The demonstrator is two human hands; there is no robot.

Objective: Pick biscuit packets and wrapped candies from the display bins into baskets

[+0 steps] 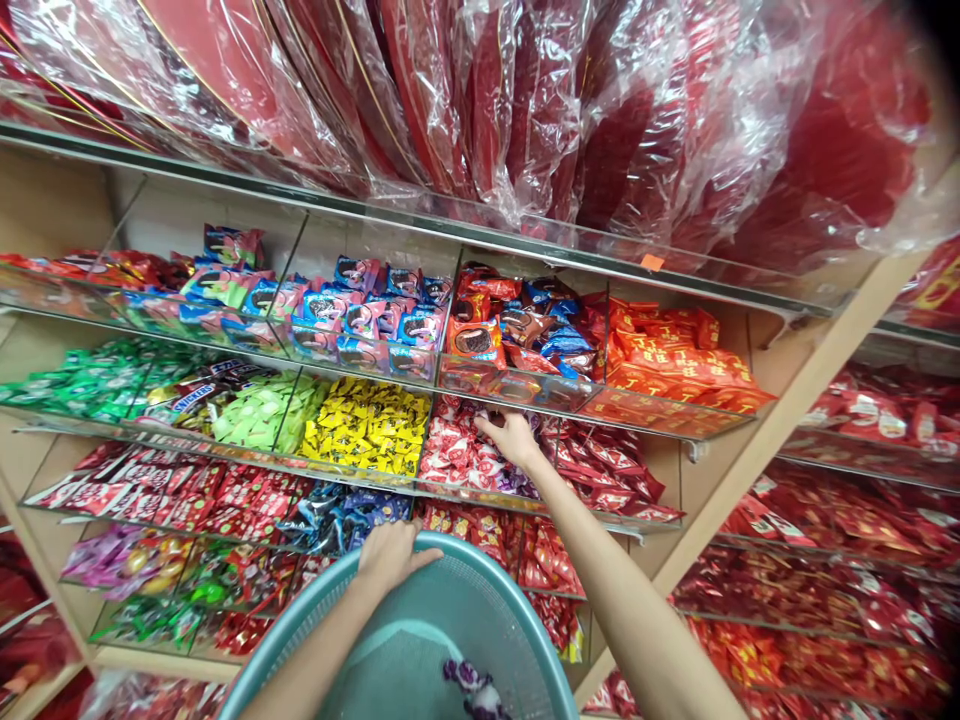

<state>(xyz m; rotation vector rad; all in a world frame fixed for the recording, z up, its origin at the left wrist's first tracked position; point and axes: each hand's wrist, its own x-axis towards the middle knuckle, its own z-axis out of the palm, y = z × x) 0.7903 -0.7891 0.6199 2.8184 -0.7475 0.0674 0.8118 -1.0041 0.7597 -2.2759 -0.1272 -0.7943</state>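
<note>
My left hand [390, 555] is closed over the far rim of a teal plastic basket [551, 640], its thumb lying along the edge. A few purple-and-white wrapped candies [476, 690] lie at the bottom of the basket. Higher up, my right hand [510, 440] reaches into a shelf compartment, just over red-and-white wrapped candies [454, 455]. Its visible fingers are apart and point left, with nothing seen in them; the lower fingers are partly hidden. Dark purple wrapped candies [525, 483] lie just below that hand.
Glass shelves with low front lips [510, 380] hold candies in divided compartments. Yellow candies [367, 425] are left of my right hand; orange packets [660, 350] sit above right. Plastic-wrapped red items [480, 90] fill the top shelf. A wooden upright [795, 410] stands at right.
</note>
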